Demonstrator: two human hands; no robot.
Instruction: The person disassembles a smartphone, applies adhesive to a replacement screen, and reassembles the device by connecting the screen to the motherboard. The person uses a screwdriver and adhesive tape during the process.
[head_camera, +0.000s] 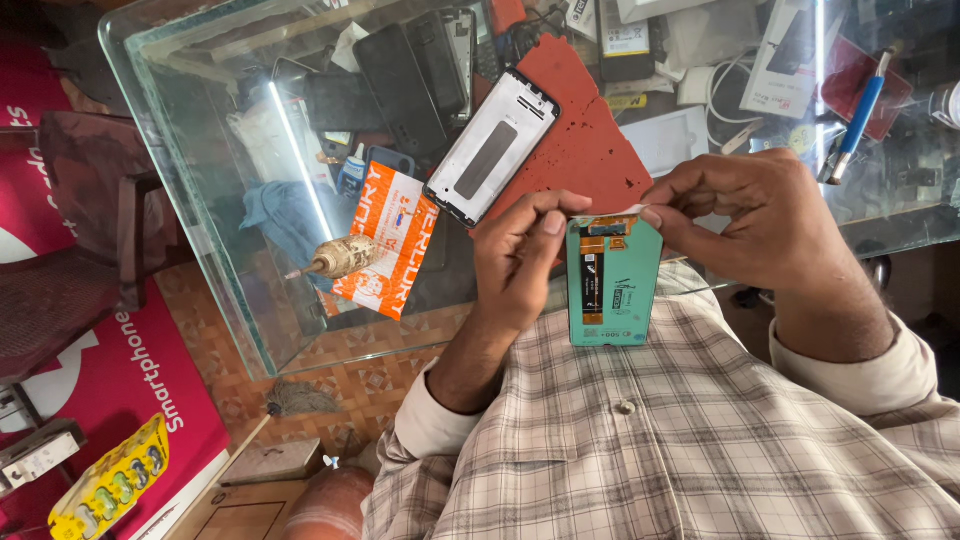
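My left hand (520, 262) and my right hand (762, 222) hold a teal phone display module (612, 290) upright in front of my checked shirt, its back side with an orange flex cable facing me. The left hand grips the module's left top corner. With thumb and forefinger, the right hand pinches a thin white strip (628, 209) at the module's top edge. Just beyond the hands, a white phone frame (490, 148) lies slanted on a red mat (590, 140) on the glass counter (200, 200).
On the counter are an orange packet (392, 252), a brass-coloured spool (342, 257), several black phone parts (405, 85), white boxes and cables at the back, and a blue pen-like tool (860, 112) at right. A yellow blister pack (110, 488) lies on the floor at lower left.
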